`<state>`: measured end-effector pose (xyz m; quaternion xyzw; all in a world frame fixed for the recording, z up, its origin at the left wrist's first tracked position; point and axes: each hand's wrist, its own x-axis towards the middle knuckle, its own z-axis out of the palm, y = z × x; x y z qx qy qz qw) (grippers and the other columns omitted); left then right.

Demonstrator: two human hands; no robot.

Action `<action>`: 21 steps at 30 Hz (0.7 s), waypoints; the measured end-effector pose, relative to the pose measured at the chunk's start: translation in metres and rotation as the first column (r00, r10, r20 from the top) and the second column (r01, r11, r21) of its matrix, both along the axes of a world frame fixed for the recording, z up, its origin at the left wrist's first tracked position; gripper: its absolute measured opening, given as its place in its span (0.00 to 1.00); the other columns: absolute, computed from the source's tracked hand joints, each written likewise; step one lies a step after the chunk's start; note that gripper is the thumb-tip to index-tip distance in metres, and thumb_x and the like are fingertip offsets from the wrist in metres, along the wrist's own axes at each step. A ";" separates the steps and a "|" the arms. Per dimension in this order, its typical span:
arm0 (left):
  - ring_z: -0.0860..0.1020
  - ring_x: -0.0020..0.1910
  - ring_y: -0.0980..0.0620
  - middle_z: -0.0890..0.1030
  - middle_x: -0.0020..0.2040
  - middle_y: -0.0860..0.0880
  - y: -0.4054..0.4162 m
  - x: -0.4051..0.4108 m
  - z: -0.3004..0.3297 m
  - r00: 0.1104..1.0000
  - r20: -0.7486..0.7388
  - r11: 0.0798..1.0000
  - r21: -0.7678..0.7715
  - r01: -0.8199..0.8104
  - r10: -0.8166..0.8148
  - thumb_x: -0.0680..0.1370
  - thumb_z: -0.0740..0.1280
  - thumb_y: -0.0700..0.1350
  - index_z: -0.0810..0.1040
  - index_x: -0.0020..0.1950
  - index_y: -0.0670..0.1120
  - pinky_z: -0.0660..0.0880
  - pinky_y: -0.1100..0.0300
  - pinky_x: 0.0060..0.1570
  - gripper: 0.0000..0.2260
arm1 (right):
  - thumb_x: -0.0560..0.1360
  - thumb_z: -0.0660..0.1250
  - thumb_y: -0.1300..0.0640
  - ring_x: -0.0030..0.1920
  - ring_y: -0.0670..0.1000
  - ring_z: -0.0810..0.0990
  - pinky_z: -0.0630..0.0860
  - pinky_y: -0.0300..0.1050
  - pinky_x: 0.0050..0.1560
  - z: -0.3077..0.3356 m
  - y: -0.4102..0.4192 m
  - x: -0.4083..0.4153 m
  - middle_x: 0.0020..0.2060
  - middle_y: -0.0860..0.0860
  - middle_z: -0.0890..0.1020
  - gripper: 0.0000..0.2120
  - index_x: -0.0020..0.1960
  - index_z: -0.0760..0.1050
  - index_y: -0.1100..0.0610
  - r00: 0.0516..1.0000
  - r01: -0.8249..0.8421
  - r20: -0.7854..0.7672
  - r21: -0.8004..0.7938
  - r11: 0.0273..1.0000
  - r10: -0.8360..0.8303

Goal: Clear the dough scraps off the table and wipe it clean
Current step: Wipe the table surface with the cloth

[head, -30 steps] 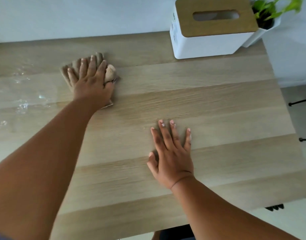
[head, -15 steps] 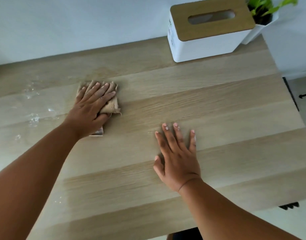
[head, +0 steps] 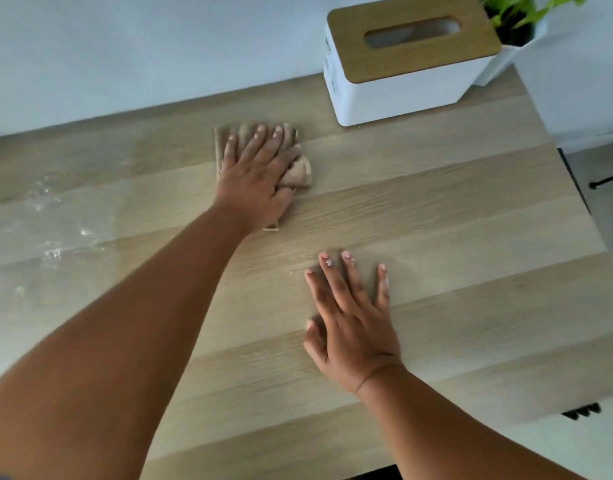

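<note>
My left hand (head: 255, 178) presses flat on a folded beige cloth (head: 298, 173) toward the back middle of the light wooden table (head: 471, 237). Its fingers lie straight over the cloth, which bunches up at the thumb side. My right hand (head: 350, 320) rests palm down on the bare wood nearer to me, fingers spread, with white specks on its fingertips. White flour or dough smears (head: 52, 252) mark the table at the far left.
A white tissue box with a wooden lid (head: 407, 62) stands at the back right against the wall. Behind it sits a green plant in a white pot (head: 516, 26). The table's right edge (head: 575, 188) drops to the floor.
My left hand has slid the cloth rightward and back toward the wall, away from the smears. The right hand has stayed in place on the table.
</note>
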<state>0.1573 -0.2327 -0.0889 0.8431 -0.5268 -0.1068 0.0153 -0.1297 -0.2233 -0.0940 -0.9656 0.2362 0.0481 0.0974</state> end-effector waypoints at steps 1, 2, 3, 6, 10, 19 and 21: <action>0.49 0.84 0.48 0.54 0.85 0.52 0.011 -0.010 -0.001 0.996 0.003 0.996 -0.027 0.087 -0.087 0.75 0.51 0.60 0.60 0.83 0.57 0.44 0.37 0.80 0.34 | 0.76 0.62 0.44 0.84 0.59 0.50 0.50 0.77 0.76 0.001 0.000 0.000 0.84 0.52 0.55 0.37 0.83 0.61 0.51 1.000 -0.001 -0.004 0.002 1.000 0.001; 0.50 0.84 0.48 0.55 0.85 0.52 0.022 -0.012 -0.003 0.987 0.008 0.986 -0.045 0.160 -0.160 0.76 0.52 0.59 0.60 0.83 0.56 0.45 0.38 0.80 0.34 | 0.76 0.62 0.44 0.84 0.60 0.50 0.50 0.77 0.76 0.001 0.000 0.001 0.84 0.52 0.55 0.36 0.82 0.62 0.51 1.000 -0.002 -0.006 0.005 1.000 0.002; 0.50 0.84 0.48 0.56 0.84 0.52 0.032 -0.009 -0.004 0.976 0.017 0.974 -0.057 0.218 -0.217 0.76 0.52 0.59 0.61 0.83 0.54 0.46 0.38 0.80 0.34 | 0.76 0.61 0.44 0.84 0.60 0.50 0.50 0.77 0.76 0.002 0.000 0.001 0.84 0.52 0.56 0.36 0.82 0.62 0.51 1.000 -0.001 -0.006 0.007 1.000 0.001; 0.51 0.84 0.46 0.57 0.84 0.49 0.045 0.021 -0.007 0.975 0.057 0.974 -0.052 0.219 -0.216 0.76 0.54 0.59 0.59 0.83 0.53 0.45 0.34 0.80 0.35 | 0.76 0.61 0.44 0.84 0.60 0.51 0.51 0.77 0.76 0.000 0.000 0.000 0.84 0.52 0.57 0.36 0.82 0.62 0.51 1.000 0.003 0.002 0.003 1.000 -0.003; 0.48 0.84 0.45 0.53 0.85 0.49 0.037 0.064 -0.009 0.988 0.013 0.988 -0.039 -0.151 0.152 0.75 0.54 0.61 0.56 0.83 0.55 0.41 0.33 0.78 0.35 | 0.75 0.61 0.44 0.84 0.60 0.51 0.50 0.77 0.76 -0.003 0.000 0.000 0.84 0.52 0.57 0.36 0.82 0.63 0.51 1.000 0.007 0.023 -0.006 1.000 -0.007; 0.45 0.84 0.47 0.49 0.85 0.50 0.047 0.032 -0.005 0.966 -0.009 0.966 -0.024 -0.259 0.258 0.78 0.52 0.60 0.55 0.84 0.56 0.42 0.36 0.80 0.33 | 0.76 0.60 0.43 0.84 0.60 0.49 0.48 0.76 0.76 -0.002 0.000 0.000 0.85 0.51 0.55 0.36 0.83 0.61 0.50 1.000 0.008 -0.004 -0.001 1.000 -0.008; 0.45 0.84 0.47 0.49 0.86 0.50 0.058 0.014 -0.006 0.968 -0.006 0.967 -0.027 -0.252 0.252 0.78 0.52 0.60 0.55 0.84 0.56 0.42 0.36 0.80 0.33 | 0.77 0.59 0.42 0.84 0.59 0.48 0.48 0.76 0.77 -0.002 0.000 -0.001 0.85 0.52 0.54 0.36 0.83 0.60 0.50 1.000 0.002 -0.018 -0.011 1.000 -0.002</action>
